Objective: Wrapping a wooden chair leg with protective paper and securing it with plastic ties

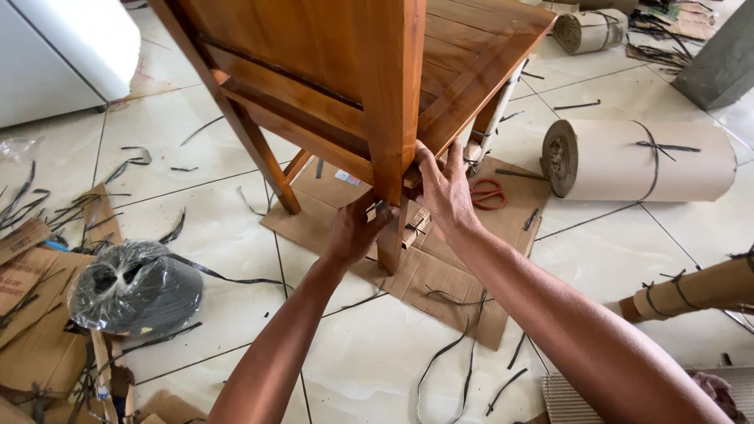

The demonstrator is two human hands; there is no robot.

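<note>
We have both hands at the near leg of a wooden chair (369, 71), which stands on a flattened sheet of cardboard (440, 275) spread over the tiled floor (369, 353). Our left hand (355, 228) comes up from below and presses against the leg's (390, 235) left side, its fingers (377, 210) curled in around a small piece of folded cardboard (415, 221) that sits against the wood; how firmly they pinch it we cannot tell. Our right hand (446, 188) lies on the other side, fingers (430, 161) spread and laid flat against the leg where it meets the seat frame, holding nothing of its own.

A pair of red-handled scissors (487, 193) rests on the cardboard sheet just beyond our right hand. A large roll of corrugated cardboard (640, 159), tied with a dark strap, lies on the floor to the right, with a smaller roll (589, 30) farther back. To the left sits a coil of black strapping in clear plastic (135, 289), near loose cardboard scraps (35, 330). Cut strap ends (440, 357) litter the tiles.
</note>
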